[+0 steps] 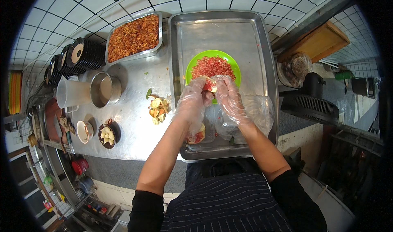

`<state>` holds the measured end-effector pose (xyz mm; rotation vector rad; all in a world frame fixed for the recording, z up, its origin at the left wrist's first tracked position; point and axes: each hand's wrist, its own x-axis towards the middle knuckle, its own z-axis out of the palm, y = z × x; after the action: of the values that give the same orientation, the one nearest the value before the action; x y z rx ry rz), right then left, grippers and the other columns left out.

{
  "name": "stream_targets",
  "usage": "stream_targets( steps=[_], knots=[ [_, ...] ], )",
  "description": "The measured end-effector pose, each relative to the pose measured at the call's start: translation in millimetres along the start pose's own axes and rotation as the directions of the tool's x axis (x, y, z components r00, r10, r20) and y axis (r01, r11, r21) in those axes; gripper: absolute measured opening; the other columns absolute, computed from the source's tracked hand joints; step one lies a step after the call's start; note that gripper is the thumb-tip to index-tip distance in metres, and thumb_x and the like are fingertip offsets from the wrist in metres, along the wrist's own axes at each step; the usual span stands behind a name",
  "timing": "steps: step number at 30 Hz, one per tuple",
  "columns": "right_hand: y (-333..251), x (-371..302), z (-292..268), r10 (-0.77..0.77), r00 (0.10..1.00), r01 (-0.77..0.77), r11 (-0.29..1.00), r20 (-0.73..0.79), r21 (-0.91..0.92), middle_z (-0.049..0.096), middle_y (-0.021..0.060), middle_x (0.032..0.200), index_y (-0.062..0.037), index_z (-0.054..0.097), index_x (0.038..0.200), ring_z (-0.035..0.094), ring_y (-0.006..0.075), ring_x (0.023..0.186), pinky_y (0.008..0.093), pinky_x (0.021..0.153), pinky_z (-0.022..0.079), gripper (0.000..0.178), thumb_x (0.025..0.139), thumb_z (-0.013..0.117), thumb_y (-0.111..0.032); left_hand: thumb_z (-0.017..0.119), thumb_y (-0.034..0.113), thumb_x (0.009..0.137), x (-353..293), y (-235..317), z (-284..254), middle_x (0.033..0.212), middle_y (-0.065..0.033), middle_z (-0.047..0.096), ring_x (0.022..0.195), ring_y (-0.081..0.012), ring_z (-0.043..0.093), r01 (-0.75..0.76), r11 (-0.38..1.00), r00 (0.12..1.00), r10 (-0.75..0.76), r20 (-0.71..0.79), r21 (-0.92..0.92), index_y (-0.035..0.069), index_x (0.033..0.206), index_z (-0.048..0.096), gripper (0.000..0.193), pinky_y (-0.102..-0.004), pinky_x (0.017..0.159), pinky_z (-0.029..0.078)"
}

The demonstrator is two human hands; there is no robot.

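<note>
Both my hands wear clear plastic gloves and meet over the near rim of a green plate (pixel 237 64). Between them is a piece of pomegranate (pixel 210 85), red seeds and pale pith showing. My left hand (pixel 194 93) grips its left side, and my right hand (pixel 225 91) has its fingers closed on the right side. Loose pomegranate seeds (pixel 213 66) are heaped on the plate. The plate rests in a large metal tray (pixel 217 25). Another pomegranate piece (pixel 198 136) lies beside my left wrist, partly hidden by it. A clear plastic bag (pixel 260 113) is crumpled next to my right wrist.
Left of the tray are peel scraps (pixel 159 109), a small dark bowl of pale pieces (pixel 107 136), a white cup (pixel 84 132), a steel pot (pixel 105 89) and a plastic jug (pixel 71 93). A pan of brown crumbly food (pixel 134 39) stands behind. At right is a black fan (pixel 312 103).
</note>
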<state>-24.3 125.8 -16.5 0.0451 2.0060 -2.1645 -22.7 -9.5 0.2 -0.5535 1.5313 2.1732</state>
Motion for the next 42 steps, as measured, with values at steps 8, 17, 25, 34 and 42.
stream_targets(
  steps=[8,17,25,34,42],
  knots=[
    [6.0,2.4,-23.8,-0.026,0.999,0.028,0.997,0.035,-0.067,0.052,0.0039,0.095,-0.0007,0.049,0.106,0.05,0.0115,0.085,0.0273,0.076,0.045,0.016,0.095,0.047,-0.012,0.049,0.019,0.096,3.4,20.5,15.2,0.085,-0.0037,0.058,0.067,-0.0092,0.051,0.212,0.93,0.977,-0.206,0.054,-0.299,0.0,0.102,0.057,0.022,-0.0213,0.061,0.049],
    [-5.1,4.1,-29.7,0.093,0.995,-0.1,0.975,0.044,0.196,0.056,0.0064,0.092,-0.0003,0.049,0.107,0.054,0.0091,0.077,0.025,0.065,0.047,0.024,0.091,0.058,-0.016,0.053,0.021,0.094,9.2,18.1,17.5,0.094,-0.0057,0.06,0.078,-0.0121,0.058,-0.018,0.997,0.997,0.023,0.069,-0.076,-0.002,0.109,0.056,0.027,-0.0245,0.071,0.052],
    [-9.4,3.3,-12.9,-0.005,0.996,0.016,0.992,-0.088,0.126,0.058,0.0076,0.094,0.0015,0.05,0.108,0.057,0.0114,0.079,0.0257,0.065,0.05,0.023,0.09,0.058,-0.01,0.058,0.011,0.09,8.6,9.3,19.5,0.105,-0.0108,0.062,0.091,-0.0136,0.06,-0.219,0.974,0.975,0.22,-0.014,0.064,-0.005,0.123,0.049,0.037,-0.0246,0.081,0.049],
    [-21.6,8.6,-6.7,-0.104,0.994,0.106,0.984,0.028,-0.14,0.06,0.0056,0.092,0.0026,0.053,0.116,0.056,0.0093,0.075,0.0243,0.067,0.049,0.027,0.092,0.054,-0.009,0.052,0.006,0.091,3.0,13.3,6.4,0.098,-0.0076,0.064,0.081,-0.0092,0.059,-0.231,0.965,0.972,0.234,-0.012,0.124,-0.004,0.129,0.047,0.04,-0.0225,0.076,0.048],
    [-39.0,9.2,16.4,0.116,0.992,-0.12,0.989,0.052,0.081,0.061,0.0043,0.085,0.0034,0.055,0.112,0.054,0.0074,0.067,0.0227,0.061,0.046,0.024,0.093,0.051,-0.011,0.049,0.004,0.091,-5.4,16.1,-15.6,0.092,-0.0033,0.062,0.079,-0.0087,0.056,-0.229,0.972,0.971,0.232,0.063,-0.046,-0.005,0.125,0.049,0.035,-0.0232,0.078,0.047]
  ],
)
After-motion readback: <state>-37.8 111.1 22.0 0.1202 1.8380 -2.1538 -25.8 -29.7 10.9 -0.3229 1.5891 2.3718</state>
